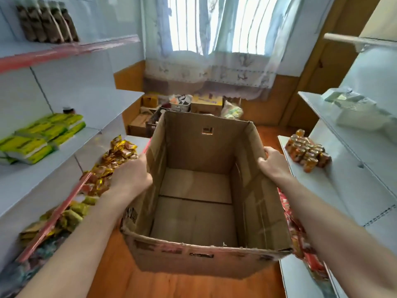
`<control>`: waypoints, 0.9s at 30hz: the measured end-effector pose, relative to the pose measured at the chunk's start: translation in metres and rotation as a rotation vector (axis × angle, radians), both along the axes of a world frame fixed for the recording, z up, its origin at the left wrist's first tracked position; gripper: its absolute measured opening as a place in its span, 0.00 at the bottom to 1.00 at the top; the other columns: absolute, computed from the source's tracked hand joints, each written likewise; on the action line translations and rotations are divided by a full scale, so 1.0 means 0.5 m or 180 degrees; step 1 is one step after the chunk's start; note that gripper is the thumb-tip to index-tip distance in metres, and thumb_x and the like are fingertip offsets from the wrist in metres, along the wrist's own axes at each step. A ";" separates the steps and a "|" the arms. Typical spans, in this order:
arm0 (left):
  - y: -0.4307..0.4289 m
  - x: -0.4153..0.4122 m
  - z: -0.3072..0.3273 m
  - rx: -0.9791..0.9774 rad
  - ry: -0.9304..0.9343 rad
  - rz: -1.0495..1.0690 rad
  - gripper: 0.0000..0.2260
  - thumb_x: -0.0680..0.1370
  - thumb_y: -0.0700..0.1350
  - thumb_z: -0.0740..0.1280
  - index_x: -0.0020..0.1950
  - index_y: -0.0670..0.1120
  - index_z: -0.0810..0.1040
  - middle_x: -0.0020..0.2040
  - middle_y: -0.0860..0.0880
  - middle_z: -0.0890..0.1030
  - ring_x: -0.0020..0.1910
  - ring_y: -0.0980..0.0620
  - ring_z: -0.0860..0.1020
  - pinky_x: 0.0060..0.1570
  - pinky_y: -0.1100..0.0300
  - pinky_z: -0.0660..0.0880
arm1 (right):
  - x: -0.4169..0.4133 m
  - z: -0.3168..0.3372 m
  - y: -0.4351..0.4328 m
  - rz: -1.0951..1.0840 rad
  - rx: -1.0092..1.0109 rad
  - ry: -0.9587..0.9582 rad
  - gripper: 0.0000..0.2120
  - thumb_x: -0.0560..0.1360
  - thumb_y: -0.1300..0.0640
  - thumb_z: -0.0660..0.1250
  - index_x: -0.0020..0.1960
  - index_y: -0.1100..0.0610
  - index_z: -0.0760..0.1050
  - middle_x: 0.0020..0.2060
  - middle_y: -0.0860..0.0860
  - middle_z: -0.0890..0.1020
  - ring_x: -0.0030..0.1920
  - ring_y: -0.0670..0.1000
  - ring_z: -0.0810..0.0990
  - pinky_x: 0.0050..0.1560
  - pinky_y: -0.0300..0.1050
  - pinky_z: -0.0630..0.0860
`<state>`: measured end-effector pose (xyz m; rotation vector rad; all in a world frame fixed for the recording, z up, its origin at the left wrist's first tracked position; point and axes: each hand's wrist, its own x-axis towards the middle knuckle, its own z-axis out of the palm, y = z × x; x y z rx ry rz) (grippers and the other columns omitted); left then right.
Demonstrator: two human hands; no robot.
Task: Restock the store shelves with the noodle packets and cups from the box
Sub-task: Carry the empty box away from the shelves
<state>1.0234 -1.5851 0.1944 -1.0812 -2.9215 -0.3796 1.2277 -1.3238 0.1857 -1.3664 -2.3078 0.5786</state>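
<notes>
An open brown cardboard box (199, 211) is held up in front of me between two shelf units, and nothing lies inside it. My left hand (131, 175) grips its left wall from outside. My right hand (271, 162) grips the top of its right wall, fingers curled over the rim. Gold and red noodle packets (113, 164) lie heaped on the low left shelf beside my left hand. Red packets (300, 237) show on the low right shelf, partly hidden by the box and my right forearm.
Green-yellow packs (40, 136) sit on the middle left shelf and dark pouches (47, 24) on the top one. Small orange jars (307, 151) stand on the right shelf. Boxes and clutter (189, 106) fill the floor under the curtained window. The floor is orange wood.
</notes>
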 end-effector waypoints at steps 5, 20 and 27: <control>0.253 -0.154 -0.025 0.0023 0.0002 -0.0368 0.07 0.75 0.41 0.62 0.52 0.43 0.68 0.50 0.39 0.79 0.52 0.38 0.77 0.43 0.53 0.71 | -0.110 -0.023 0.217 -0.0294 0.0042 -0.0051 0.21 0.77 0.59 0.61 0.69 0.59 0.67 0.64 0.57 0.75 0.62 0.60 0.75 0.60 0.51 0.72; 1.004 -0.580 -0.051 0.0028 -0.0116 -0.0465 0.15 0.75 0.41 0.61 0.62 0.43 0.69 0.52 0.39 0.79 0.52 0.38 0.77 0.48 0.52 0.73 | -0.511 -0.046 0.952 -0.0492 -0.0013 -0.0088 0.21 0.77 0.57 0.60 0.70 0.57 0.66 0.64 0.56 0.76 0.61 0.60 0.76 0.59 0.53 0.76; 1.373 -0.813 -0.091 0.0056 -0.0153 -0.0707 0.15 0.75 0.41 0.62 0.62 0.43 0.69 0.53 0.41 0.80 0.52 0.40 0.79 0.50 0.51 0.75 | -0.709 -0.086 1.280 -0.0747 -0.0014 -0.0081 0.21 0.78 0.56 0.60 0.70 0.56 0.65 0.64 0.56 0.76 0.60 0.59 0.76 0.56 0.52 0.77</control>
